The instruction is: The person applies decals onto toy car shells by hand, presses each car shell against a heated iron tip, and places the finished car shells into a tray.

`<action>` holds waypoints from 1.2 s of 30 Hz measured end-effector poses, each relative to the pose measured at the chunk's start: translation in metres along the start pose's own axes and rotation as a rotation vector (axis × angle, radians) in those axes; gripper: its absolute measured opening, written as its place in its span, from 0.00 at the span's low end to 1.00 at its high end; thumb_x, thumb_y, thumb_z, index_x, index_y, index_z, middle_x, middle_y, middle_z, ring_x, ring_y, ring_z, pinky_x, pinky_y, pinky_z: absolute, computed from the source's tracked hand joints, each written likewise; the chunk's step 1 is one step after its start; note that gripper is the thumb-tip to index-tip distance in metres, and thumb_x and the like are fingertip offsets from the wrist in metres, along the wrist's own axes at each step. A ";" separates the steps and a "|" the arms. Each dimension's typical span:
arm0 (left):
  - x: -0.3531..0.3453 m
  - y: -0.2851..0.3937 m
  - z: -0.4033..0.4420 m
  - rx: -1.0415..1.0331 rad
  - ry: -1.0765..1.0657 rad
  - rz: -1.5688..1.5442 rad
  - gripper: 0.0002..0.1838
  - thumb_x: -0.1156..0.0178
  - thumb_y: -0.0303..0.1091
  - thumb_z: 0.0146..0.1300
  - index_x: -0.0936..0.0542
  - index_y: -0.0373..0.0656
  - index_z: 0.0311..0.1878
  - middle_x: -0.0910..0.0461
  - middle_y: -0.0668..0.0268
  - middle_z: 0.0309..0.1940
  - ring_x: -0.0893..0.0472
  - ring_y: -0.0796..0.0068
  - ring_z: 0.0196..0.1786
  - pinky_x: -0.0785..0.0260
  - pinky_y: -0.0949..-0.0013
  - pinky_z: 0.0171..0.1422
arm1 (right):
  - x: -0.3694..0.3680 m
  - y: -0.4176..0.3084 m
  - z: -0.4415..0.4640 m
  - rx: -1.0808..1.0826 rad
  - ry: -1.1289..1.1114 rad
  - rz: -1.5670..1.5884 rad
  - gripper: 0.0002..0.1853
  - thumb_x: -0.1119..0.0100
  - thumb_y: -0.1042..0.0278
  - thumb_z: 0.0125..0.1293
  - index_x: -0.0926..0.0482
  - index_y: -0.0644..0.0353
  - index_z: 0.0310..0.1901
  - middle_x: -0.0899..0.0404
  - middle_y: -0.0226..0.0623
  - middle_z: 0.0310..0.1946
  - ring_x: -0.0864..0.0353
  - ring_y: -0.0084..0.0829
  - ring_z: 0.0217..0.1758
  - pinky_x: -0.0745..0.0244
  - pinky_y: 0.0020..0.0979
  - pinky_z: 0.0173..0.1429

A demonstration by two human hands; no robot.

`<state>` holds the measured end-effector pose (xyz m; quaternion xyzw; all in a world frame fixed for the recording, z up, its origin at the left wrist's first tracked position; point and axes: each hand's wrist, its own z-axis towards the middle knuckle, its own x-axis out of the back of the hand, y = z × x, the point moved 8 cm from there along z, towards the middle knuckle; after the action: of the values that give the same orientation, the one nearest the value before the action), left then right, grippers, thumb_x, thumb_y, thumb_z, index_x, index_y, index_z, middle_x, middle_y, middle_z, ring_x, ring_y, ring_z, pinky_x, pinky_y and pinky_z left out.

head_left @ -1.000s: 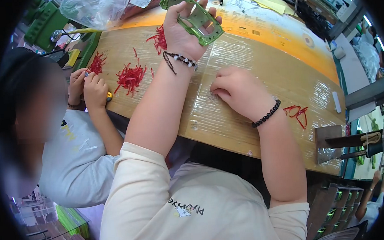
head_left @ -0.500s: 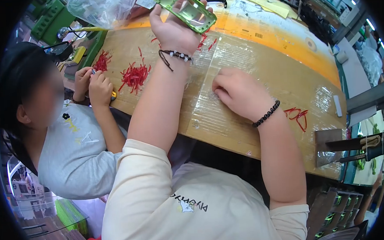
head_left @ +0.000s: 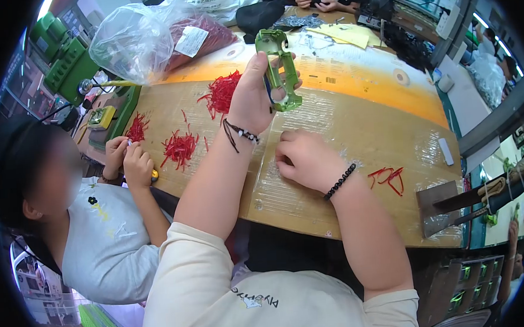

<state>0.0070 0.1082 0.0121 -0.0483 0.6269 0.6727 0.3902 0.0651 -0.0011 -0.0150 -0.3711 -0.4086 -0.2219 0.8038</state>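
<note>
Raised above the table, my left hand (head_left: 251, 96) grips a shiny green housing frame (head_left: 289, 82) with an open middle. The thumb lies along its near side and fingertips show past its far edge. My right hand (head_left: 309, 161) rests low on the cardboard-covered tabletop (head_left: 335, 201), fingers curled in. Whatever those fingers may hold is hidden beneath them. A heap of red strips (head_left: 221, 93) lies just left of my left hand, and a few loose red strips (head_left: 387, 179) lie right of my right wrist.
On the left, a co-worker's hands (head_left: 133, 161) hold a small item beside a red strip pile (head_left: 180, 149). A plastic bag of red material (head_left: 199, 39) stands at the back. Metal tools with dark handles (head_left: 439, 204) jut over the right edge. Another person's hands (head_left: 319, 2) are across the table.
My left hand has turned the green frame from lying slanted to nearly upright and brought it lower in view. The right hand stays curled on the table. The camera view has tilted up.
</note>
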 end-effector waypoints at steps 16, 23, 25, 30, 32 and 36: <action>0.003 0.016 -0.013 -0.556 0.322 0.957 0.40 0.28 0.38 0.51 0.39 0.36 0.62 0.29 0.58 0.46 0.23 0.71 0.41 0.26 0.69 0.44 | 0.004 -0.010 -0.002 -0.091 -0.054 -0.035 0.06 0.39 0.67 0.52 0.18 0.58 0.30 0.22 0.39 0.32 0.22 0.42 0.42 0.26 0.42 0.50; 0.008 -0.010 -0.008 -0.430 0.307 1.104 0.43 0.27 0.40 0.49 0.40 0.33 0.63 0.28 0.58 0.42 0.26 0.71 0.39 0.28 0.67 0.42 | 0.001 -0.006 -0.003 -0.094 -0.016 -0.021 0.04 0.39 0.68 0.53 0.20 0.57 0.27 0.22 0.38 0.31 0.22 0.41 0.41 0.25 0.41 0.49; 0.008 -0.011 -0.008 -0.389 0.292 1.163 0.37 0.26 0.40 0.51 0.38 0.33 0.55 0.27 0.63 0.40 0.27 0.79 0.41 0.29 0.74 0.40 | 0.002 -0.005 -0.003 -0.107 -0.017 -0.011 0.04 0.40 0.68 0.54 0.21 0.57 0.27 0.23 0.38 0.31 0.21 0.41 0.41 0.25 0.41 0.48; 0.017 -0.014 0.001 -0.306 0.236 1.195 0.39 0.26 0.44 0.51 0.42 0.32 0.52 0.25 0.60 0.33 0.22 0.70 0.34 0.27 0.67 0.41 | 0.006 -0.002 -0.004 -0.111 -0.011 -0.009 0.04 0.40 0.68 0.56 0.20 0.57 0.29 0.22 0.37 0.31 0.21 0.40 0.40 0.24 0.40 0.46; 0.017 -0.018 0.003 -0.295 0.178 1.116 0.40 0.27 0.44 0.53 0.43 0.31 0.53 0.23 0.57 0.35 0.20 0.69 0.38 0.26 0.68 0.44 | 0.008 -0.003 -0.004 -0.085 -0.005 0.029 0.04 0.40 0.67 0.57 0.20 0.58 0.29 0.21 0.36 0.30 0.20 0.40 0.40 0.24 0.41 0.45; 0.018 -0.028 0.006 -0.149 0.074 0.999 0.40 0.28 0.44 0.56 0.46 0.32 0.54 0.22 0.54 0.40 0.19 0.71 0.45 0.25 0.68 0.49 | 0.014 0.001 -0.004 -0.141 -0.001 0.102 0.05 0.40 0.67 0.59 0.19 0.58 0.31 0.19 0.38 0.29 0.19 0.41 0.38 0.24 0.41 0.43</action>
<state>0.0131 0.1190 -0.0193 0.2059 0.5371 0.8180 -0.0064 0.0760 -0.0047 -0.0052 -0.4472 -0.3729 -0.2088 0.7857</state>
